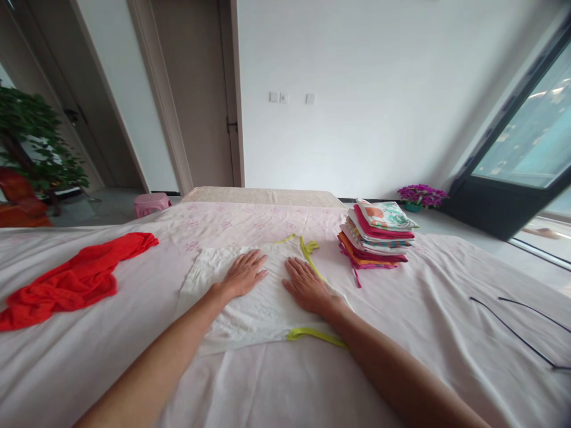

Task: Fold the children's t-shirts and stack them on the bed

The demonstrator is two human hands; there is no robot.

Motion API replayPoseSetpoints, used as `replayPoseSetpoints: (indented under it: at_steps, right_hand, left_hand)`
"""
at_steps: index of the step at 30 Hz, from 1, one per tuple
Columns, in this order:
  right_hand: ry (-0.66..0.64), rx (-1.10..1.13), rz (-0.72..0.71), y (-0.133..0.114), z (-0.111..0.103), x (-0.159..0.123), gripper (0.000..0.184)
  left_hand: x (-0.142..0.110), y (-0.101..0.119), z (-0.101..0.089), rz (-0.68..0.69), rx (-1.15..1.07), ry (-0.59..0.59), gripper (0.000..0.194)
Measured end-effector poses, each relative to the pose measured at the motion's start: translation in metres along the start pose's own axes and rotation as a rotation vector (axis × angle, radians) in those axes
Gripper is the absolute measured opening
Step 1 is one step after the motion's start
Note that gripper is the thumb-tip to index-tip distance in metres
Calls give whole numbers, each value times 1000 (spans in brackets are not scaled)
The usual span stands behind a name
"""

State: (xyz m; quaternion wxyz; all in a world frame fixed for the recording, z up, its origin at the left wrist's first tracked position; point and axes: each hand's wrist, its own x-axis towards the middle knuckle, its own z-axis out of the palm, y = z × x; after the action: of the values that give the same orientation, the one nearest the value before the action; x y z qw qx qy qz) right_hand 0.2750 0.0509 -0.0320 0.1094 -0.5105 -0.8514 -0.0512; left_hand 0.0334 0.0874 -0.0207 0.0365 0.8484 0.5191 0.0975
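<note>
Smoothing a white sleeveless top under two flat palms

The top lies spread directly beneath both hands, its yellow-green trim running beyond and nearer than the right hand. The left hand is open, palm down, thumb apart; the right is equally open, fingers extended. Neither grips anything. This looks like the flattening step; the next move would call for light, even handling of the thin cloth. Beyond the right hand, to its right, stands a stack of folded fabrics. A crumpled red garment lies well left of the left hand.
</note>
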Motion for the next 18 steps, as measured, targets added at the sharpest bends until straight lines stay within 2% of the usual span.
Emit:
replayPoseSetpoints:
  at_steps: [3,6,10,12,14,16,18]
  right_hand:
    - [11,-8,0,2,1,-1,61]
    - [19,-3,5,2,0,0,61]
    - [10,12,10,0,-1,0,61]
    - [4,17,19,-1,-2,0,61]
    - [2,25,24,-2,-3,0,61]
    - [2,33,26,-3,-4,1,60]
    - [0,39,30,-4,-5,1,61]
  left_hand:
    - [-6,-41,-4,-60,77,-21,60]
    - [-16,-80,-8,-182,134,-33,61]
    - [-31,-112,-16,-410,169,-34,62]
    - [-32,-113,-20,-492,187,-5,63]
    - [-25,-103,-23,-521,206,38,63]
    - [-10,-82,-23,-478,209,78,63]
    - [10,-51,-20,-351,185,88,62]
